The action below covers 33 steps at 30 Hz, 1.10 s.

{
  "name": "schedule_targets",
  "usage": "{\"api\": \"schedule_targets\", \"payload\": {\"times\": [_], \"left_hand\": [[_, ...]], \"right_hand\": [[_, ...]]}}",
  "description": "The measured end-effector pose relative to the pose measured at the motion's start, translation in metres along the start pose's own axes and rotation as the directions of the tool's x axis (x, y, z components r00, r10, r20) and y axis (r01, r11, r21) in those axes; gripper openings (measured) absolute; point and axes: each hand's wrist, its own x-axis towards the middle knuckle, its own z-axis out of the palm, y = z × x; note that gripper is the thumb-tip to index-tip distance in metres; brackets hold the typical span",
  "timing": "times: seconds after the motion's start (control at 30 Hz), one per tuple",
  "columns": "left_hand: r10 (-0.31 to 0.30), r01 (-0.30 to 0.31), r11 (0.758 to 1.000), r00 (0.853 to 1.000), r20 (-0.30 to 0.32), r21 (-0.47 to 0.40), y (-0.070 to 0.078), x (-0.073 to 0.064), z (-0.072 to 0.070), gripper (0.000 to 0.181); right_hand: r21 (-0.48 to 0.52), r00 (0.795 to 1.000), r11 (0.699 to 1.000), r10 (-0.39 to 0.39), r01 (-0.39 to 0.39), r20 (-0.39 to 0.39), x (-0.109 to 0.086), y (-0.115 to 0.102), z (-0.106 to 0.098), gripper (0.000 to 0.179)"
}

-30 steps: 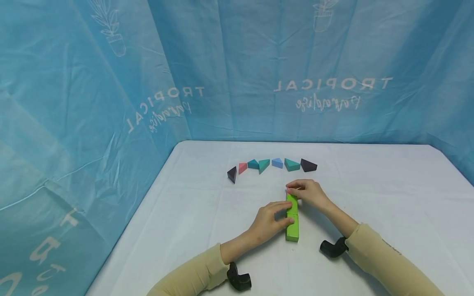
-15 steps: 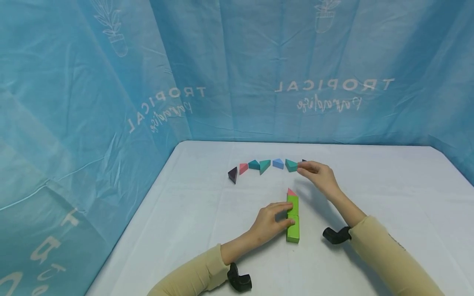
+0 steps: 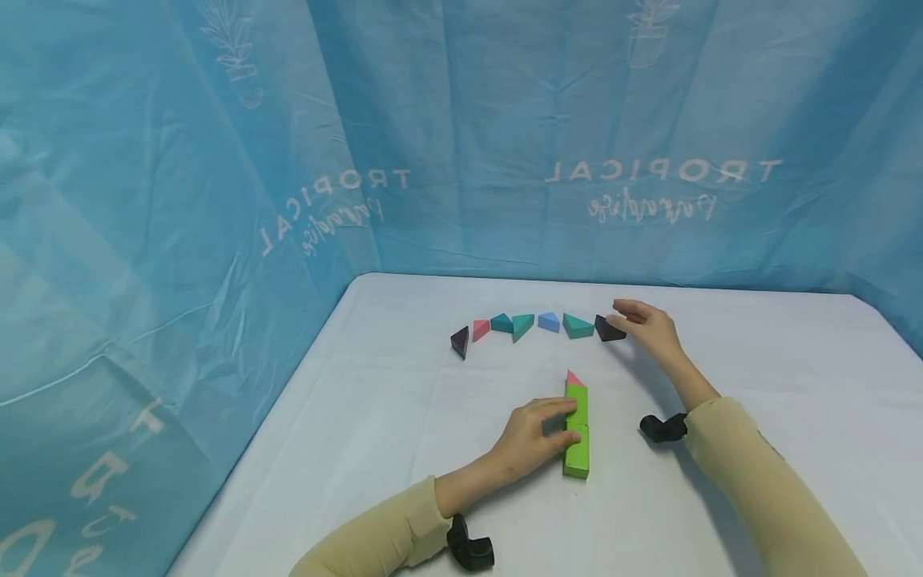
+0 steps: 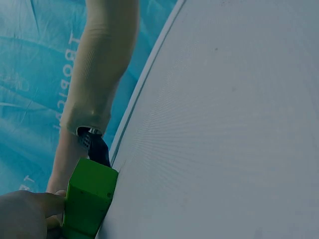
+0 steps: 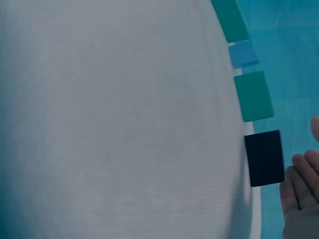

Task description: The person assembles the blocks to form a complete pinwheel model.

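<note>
Two bright green blocks [image 3: 577, 457] lie end to end on the white table, with a pink triangular block [image 3: 574, 379] at their far end. My left hand [image 3: 530, 442] rests on the green pair, finger on the far block and thumb on the near one. In the left wrist view, fingers lie against a green block [image 4: 89, 196]. Farther back, my right hand [image 3: 651, 330] is beside the dark block [image 3: 609, 329], its fingers relaxed and extended. The right wrist view has its fingertips right at the edge of the dark block [image 5: 264, 158].
Left of that dark block runs a row: a green wedge [image 3: 578, 326], a blue block [image 3: 549, 322], two teal pieces [image 3: 522, 326], a pink piece [image 3: 481, 330] and another dark wedge [image 3: 460, 342]. A blue printed curtain [image 3: 461, 160] borders the table's back and left.
My right hand has left the pink triangular block, moved away and to the right, and come beside the dark block. The left hand stays on the green blocks.
</note>
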Motion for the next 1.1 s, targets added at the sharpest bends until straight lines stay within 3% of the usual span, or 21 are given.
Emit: {"api": "schedule_targets", "payload": {"times": [0.17, 0.53, 0.9, 1.1], "left_hand": [[-0.003, 0.003, 1.0, 1.0, 0.001, 0.0, 0.0, 0.0, 0.0, 0.042], [0.006, -0.006, 1.0, 1.0, 0.004, 0.024, 0.001, 0.001, 0.0, 0.042], [0.006, -0.006, 1.0, 1.0, 0.001, 0.016, 0.001, 0.0, 0.0, 0.042], [0.018, -0.018, 1.0, 1.0, -0.008, 0.017, 0.0, 0.0, 0.0, 0.042]], "right_hand": [[-0.045, 0.998, 0.999, 0.02, -0.018, 0.053, 0.005, 0.011, 0.003, 0.059], [-0.107, 0.995, 0.994, -0.011, 0.022, 0.096, 0.009, 0.024, 0.011, 0.056], [-0.108, 0.997, 0.994, -0.025, 0.032, 0.072, 0.007, 0.023, 0.01, 0.053], [-0.094, 0.999, 0.995, -0.02, 0.024, 0.042, 0.01, 0.009, -0.002, 0.054]]}}
